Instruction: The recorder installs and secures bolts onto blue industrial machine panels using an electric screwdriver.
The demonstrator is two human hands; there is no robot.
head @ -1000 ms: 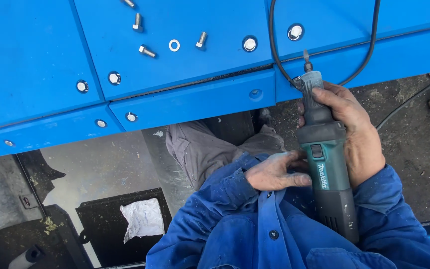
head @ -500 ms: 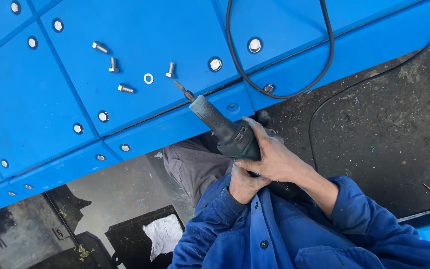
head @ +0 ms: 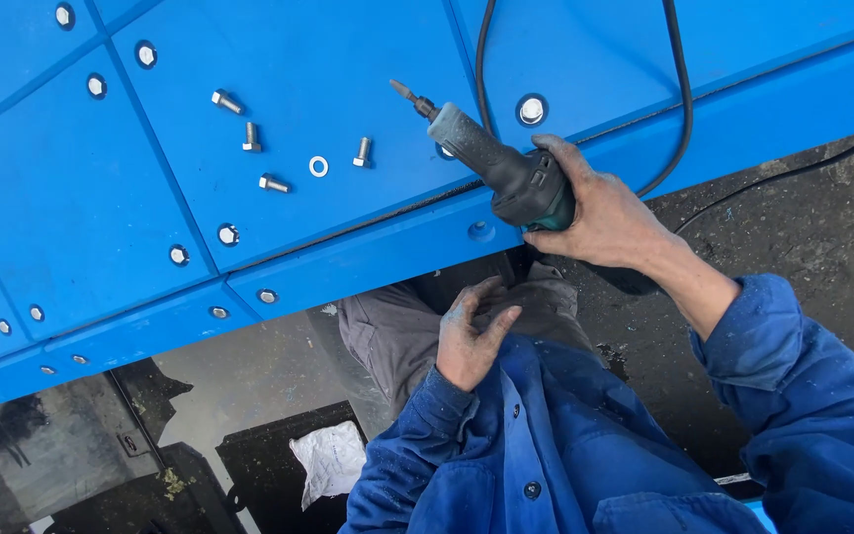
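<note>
My right hand (head: 600,216) grips the rear of a dark corded die grinder (head: 501,168). The tool lies tilted across the blue panel (head: 328,69) with its tip (head: 405,94) pointing up and left. My left hand (head: 471,336) rests empty against my blue jacket by my knee, fingers loosely apart. Several loose bolts, such as the one (head: 362,151) closest to the tool tip, and a washer (head: 318,166) lie on the panel to the left of the tip.
The black power cable (head: 682,109) loops over the panel at the upper right. Fastened bolts (head: 532,110) dot the panel seams. Below the panel's edge lie dark ground, a crumpled white rag (head: 328,460) and my grey trouser leg (head: 387,341).
My right hand swung the grinder from upright near my chest down onto the blue panel, tip pointing left. My left hand let go of the tool and dropped to my jacket.
</note>
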